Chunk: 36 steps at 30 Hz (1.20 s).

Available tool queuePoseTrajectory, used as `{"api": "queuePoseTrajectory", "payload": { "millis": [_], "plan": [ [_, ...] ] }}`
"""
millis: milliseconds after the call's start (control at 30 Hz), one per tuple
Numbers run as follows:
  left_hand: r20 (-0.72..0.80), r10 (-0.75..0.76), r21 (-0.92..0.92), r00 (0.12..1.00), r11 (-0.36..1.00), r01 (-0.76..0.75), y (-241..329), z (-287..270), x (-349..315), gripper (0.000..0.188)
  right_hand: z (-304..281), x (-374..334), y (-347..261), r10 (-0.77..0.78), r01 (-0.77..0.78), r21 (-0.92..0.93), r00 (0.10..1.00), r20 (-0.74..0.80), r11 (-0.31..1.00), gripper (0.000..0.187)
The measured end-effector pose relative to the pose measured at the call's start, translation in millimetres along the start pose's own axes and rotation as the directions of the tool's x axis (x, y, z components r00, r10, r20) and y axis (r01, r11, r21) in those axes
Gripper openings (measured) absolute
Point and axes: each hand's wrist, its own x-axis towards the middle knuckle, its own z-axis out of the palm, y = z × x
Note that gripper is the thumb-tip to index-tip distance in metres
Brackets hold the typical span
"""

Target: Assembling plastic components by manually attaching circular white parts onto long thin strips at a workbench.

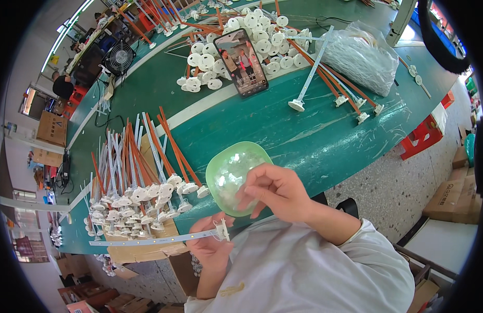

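Pinching one white strip point(158, 240), the left hand point(212, 249) sits below one green bowl point(232, 176) (right hand point(277, 192) fingers dipped inside, together).

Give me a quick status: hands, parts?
Left hand grips white strip. Right hand picking in green bowl. Nothing between them.

Held strip and green bowl, near desk edge.
White strip point(158, 240) with small white end fitting lay roughly level, its right end pinched in left hand point(212, 248). Translucent green bowl point(232, 175) of small clear parts sat tilted; right hand point(278, 190) fingers point(249, 195) reached into it.
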Motion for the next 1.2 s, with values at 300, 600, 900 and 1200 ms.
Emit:
{"api": "queuePoseTrajectory", "payload": {
  "millis": [300, 600, 900, 1200],
  "plan": [
    [0.036, 0.076, 0.016, 0.996, 0.997, -0.076, 3.9, 7.0, 5.1, 0.062, -3.4, -5.5, 7.0, -0.123, 0.151, -0.23, 0.984, 0.133, 0.961, 0.011],
    [0.059, 0.099, -0.03, 0.993, 0.995, -0.097, 6.7, 16.6, 6.6, 0.064, -4.5, -11.7, 8.8, -0.047, 0.115, -0.334, 0.978, 0.205, 0.935, 0.025],
    [0.18, 0.069, -0.113, 0.981, 0.992, -0.049, 19.2, 26.7, 1.2, 0.064, 4.8, -18.4, 29.8, -0.321, 0.459, -0.614, 0.888, 0.329, 0.642, 0.022],
    [0.137, 0.171, -0.124, 0.976, 0.98, -0.154, 33.8, 44.3, 7.6, 0.03, 17.4, -25.7, 46.6, -0.416, 0.469, -0.338, 0.882, 0.22, 0.816, 0.012]
  ]
}}
